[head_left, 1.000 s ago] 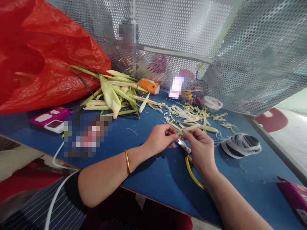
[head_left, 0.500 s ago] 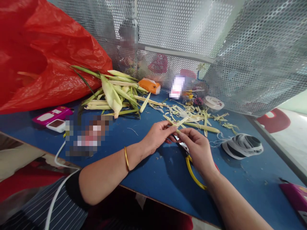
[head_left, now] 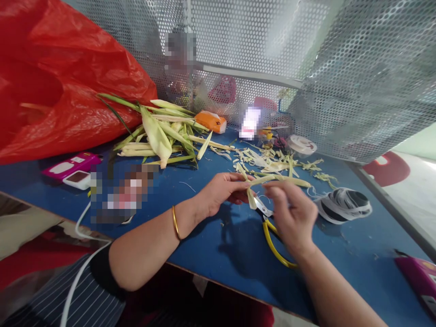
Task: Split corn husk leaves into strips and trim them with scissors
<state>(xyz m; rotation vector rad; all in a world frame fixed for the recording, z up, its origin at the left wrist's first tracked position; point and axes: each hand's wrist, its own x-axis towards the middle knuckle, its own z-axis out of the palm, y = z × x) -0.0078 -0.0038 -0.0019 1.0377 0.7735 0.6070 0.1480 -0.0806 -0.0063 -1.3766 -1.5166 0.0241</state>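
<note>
My left hand pinches pale green corn husk strips where they cross, one end hanging down and another pointing up. From that crossing a strip runs right to my right hand, whose thumb and bent fingers are closed at its end. Scissors with yellow handles lie on the blue table below the strips, partly behind my right hand. Past my hands, a longer husk piece lies among cut husk scraps.
A pile of corn husks lies beside a red plastic bag. A spool of white thread is on the right, a white tape roll behind it. An orange tissue pack and a blurred phone stand near the perforated screen.
My right hand has moved right and turned, drawing a strip out sideways. One strip end now hangs down below my left fingers. More of the scissors shows.
</note>
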